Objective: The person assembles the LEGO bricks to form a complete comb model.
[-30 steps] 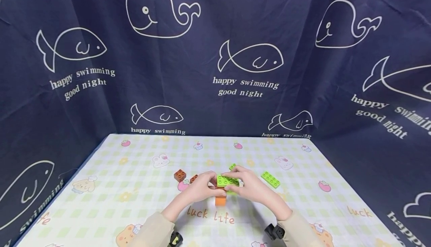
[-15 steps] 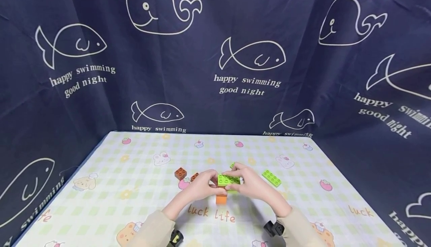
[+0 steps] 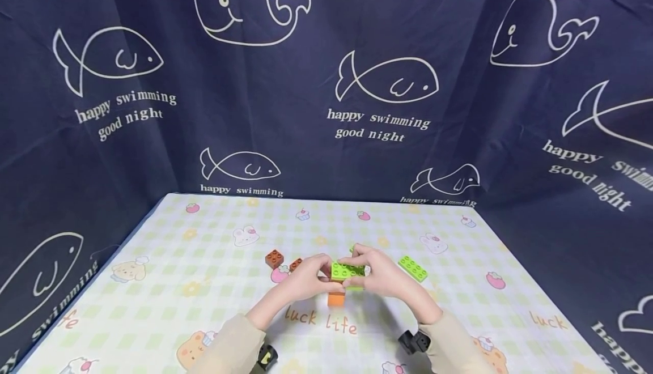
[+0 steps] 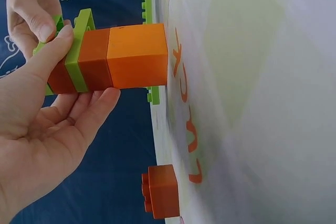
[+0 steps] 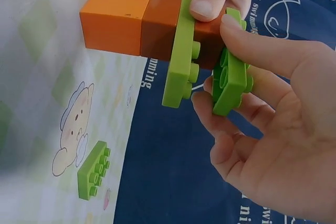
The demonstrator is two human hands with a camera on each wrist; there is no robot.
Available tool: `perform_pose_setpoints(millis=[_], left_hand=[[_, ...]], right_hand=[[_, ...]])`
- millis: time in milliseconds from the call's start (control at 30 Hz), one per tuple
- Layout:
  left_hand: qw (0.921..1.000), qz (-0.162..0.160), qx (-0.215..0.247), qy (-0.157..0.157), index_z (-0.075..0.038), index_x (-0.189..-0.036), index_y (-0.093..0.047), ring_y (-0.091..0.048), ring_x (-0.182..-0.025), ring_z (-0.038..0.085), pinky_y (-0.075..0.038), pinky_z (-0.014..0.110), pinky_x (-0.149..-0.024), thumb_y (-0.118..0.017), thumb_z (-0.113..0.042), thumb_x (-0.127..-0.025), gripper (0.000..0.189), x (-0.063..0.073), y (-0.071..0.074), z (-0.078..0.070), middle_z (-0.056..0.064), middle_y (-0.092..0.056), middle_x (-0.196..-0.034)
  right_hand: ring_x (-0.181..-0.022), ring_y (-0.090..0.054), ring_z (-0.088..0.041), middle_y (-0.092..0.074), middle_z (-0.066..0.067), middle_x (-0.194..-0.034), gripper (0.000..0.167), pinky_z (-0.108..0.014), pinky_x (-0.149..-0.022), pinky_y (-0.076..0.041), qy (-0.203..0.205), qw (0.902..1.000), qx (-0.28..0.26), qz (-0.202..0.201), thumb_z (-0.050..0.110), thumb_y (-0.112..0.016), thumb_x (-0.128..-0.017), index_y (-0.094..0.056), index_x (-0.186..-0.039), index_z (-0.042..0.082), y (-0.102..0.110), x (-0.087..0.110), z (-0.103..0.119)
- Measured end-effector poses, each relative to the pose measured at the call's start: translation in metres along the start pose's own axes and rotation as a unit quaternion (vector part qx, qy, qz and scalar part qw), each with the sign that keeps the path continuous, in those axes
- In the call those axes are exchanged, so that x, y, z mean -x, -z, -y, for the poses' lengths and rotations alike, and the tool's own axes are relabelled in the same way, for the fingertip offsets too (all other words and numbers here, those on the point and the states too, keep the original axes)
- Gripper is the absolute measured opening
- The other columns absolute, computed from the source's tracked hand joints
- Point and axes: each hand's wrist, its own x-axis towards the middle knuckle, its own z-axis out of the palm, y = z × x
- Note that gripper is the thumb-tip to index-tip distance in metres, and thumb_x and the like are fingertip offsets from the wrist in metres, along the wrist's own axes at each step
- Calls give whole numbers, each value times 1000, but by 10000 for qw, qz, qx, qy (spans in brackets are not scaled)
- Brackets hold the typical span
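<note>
A: Hands, pls?
B: On my feed, L hand (image 3: 308, 279) grips the stack by its upper brn brick (image 5: 209, 45), thumb on near side. R hand (image 3: 380, 272) pinches the top grn plate (image 3: 340, 272), thumb near, index far. Neither is spread.

A: Stack loc + order?
B: Center, near half of table. From bottom: org block (image 5: 113, 24), lower brn brick (image 5: 160, 24), lower grn plate (image 5: 178, 66), upper brn, top grn. Both plates overhang to the right. Org looks to stand on the cloth (image 3: 153, 306); can't confirm contact.

A: Delta vs 1 s ago?
B: Min. Head cam tipped a bit, so all rides higher in frame. Same grips, same layers. Far grn piece (image 3: 352, 247) now more hidden behind R hand.
A: Meaning?
B: My read: no new layer, prob pressing or squaring the top plate. Can't tell if it's fully seated.

A: Rest?
B: Two loose brn bricks (image 3: 274, 259) left of L hand, one part hidden. Loose grn plate (image 3: 412, 268) right of R hand. Navy curtain (image 3: 306, 136) far side.
</note>
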Motion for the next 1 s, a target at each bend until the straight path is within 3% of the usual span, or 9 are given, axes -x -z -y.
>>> perform_pose_setpoints(millis=[433, 700, 800, 1000], left_hand=[[10000, 37, 2, 86, -15, -84, -56, -56, -82, 6, -49, 16, -70, -76, -37, -76, 32, 1, 1, -2, -6, -59, -88], [9999, 101, -62, 20, -15, -85, -57, -56, -81, 8, -48, 16, -69, -77, -37, -76, 31, 1, 1, -4, -6, -58, -86], [9999, 104, -67, 44, -15, -84, -57, -56, -81, 8, -48, 16, -68, -76, -38, -76, 31, 1, 1, -4, -7, -59, -86], [9999, 60, -84, 44, -15, -84, -57, -55, -80, 8, -48, 17, -68, -76, -39, -76, 32, 1, 1, -2, -6, -59, -86]], right_hand=[[-72, -39, -9, -41, 1, -78, 43, -20, -64, -38, -59, 9999, -99, 75, 23, -77, -76, -67, -115, 9, -1, -2, -3], [-77, -44, -10, -47, 5, -82, 39, -32, -72, -47, -279, 9989, -366, 80, 24, -77, -76, -68, -112, 12, -2, 1, -5], [-77, -45, -9, -49, 5, -83, 37, -31, -72, -47, -266, 9989, -375, 46, 24, -76, -77, -68, -111, 12, -3, 2, -5], [-89, -52, -12, -56, 4, -96, 36, -29, -81, -47, -188, 9987, -461, -105, 26, -73, -80, -66, -112, 13, -9, 3, -8]])
